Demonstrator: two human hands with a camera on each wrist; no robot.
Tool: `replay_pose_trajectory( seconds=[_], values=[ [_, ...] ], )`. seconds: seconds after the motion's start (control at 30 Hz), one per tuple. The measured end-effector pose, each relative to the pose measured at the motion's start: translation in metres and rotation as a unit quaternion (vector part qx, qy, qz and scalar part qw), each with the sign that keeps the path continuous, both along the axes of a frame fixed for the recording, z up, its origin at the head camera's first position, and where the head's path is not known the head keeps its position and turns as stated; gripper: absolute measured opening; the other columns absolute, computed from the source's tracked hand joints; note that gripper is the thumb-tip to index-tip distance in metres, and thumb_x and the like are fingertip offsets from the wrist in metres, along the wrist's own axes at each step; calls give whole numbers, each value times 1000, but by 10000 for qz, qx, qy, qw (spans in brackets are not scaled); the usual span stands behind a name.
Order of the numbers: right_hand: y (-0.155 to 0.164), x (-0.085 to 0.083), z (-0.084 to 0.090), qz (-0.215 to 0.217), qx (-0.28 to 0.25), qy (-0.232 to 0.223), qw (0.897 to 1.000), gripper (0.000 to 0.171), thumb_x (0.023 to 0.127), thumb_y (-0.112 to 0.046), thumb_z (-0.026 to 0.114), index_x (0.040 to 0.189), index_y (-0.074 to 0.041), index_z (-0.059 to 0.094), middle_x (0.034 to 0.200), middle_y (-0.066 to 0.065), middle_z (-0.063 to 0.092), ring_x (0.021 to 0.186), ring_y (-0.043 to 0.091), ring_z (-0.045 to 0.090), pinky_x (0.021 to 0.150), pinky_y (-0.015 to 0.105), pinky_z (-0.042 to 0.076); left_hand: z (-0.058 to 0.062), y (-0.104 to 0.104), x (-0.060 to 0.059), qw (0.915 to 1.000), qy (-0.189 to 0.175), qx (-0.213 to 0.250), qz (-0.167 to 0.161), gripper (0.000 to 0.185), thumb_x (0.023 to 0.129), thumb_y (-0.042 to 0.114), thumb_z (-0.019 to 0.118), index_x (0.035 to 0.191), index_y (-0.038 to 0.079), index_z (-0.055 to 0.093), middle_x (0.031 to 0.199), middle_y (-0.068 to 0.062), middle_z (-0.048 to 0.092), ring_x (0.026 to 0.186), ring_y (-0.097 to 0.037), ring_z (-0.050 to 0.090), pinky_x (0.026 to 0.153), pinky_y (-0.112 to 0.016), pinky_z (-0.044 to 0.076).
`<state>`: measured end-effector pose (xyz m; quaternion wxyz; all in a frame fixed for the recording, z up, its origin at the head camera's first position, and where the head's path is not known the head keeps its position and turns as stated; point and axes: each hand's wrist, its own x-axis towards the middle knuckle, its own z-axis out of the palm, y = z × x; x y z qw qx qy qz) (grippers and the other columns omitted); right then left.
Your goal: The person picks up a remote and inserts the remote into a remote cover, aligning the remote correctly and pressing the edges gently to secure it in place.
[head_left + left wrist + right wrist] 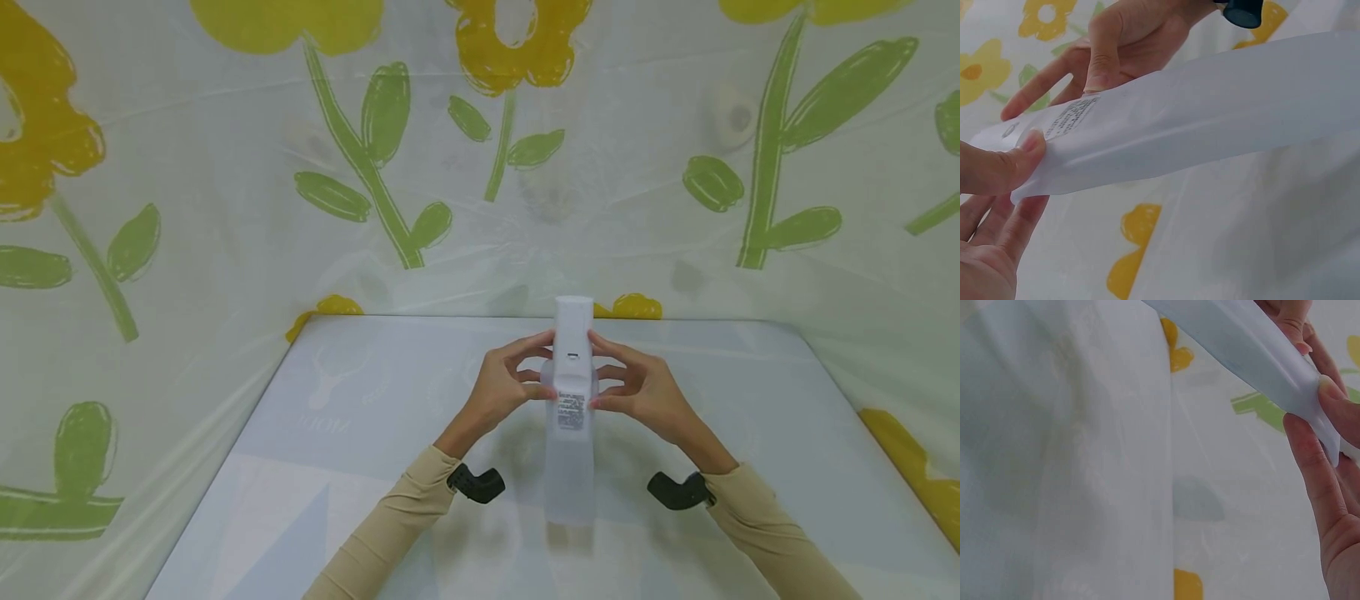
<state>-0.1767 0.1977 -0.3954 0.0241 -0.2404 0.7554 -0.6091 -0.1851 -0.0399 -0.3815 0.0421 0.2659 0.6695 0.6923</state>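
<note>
A long white plastic bag (570,417) hangs in the air over the middle of the table (360,417), held between both hands. It runs lengthwise away from the person, its far end raised toward the flowered sheet (225,208) behind the table and its near end drooping toward the sleeves. A small printed label (571,411) sits on its upper face, right between the two hands.

The left hand (504,390) grips the bag's left edge, thumb on top and fingers curled underneath; the left wrist view shows the thumb (1007,169) pressing down on the plastic beside the label (1071,117). The right hand (643,392) pinches the opposite edge in the same way. In the right wrist view its thumb (1341,406) and a finger (1310,469) close on a narrow fold of the bag (1254,344), though that view is mostly filled by blurred sheeting, so the exact hold of the other fingers is hard to make out.

Both hands sit level with each other, well above the tabletop, with the bag spanning the gap between them. A black wrist mount (476,483) shows at each cuff.
</note>
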Motion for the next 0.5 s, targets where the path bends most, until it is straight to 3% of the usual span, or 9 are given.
replay_pose_trajectory(
  seconds=[0.5],
  values=[
    [1, 1, 2, -170, 19, -96, 9998, 80, 74, -2, 79, 143, -19, 43, 138, 13, 46, 96, 24, 64, 75, 37, 56, 6, 2, 3, 10000, -30, 4, 78, 66, 72, -13, 74, 133, -3, 51, 128, -15, 56, 111, -27, 54, 87, -38, 52]
  ],
)
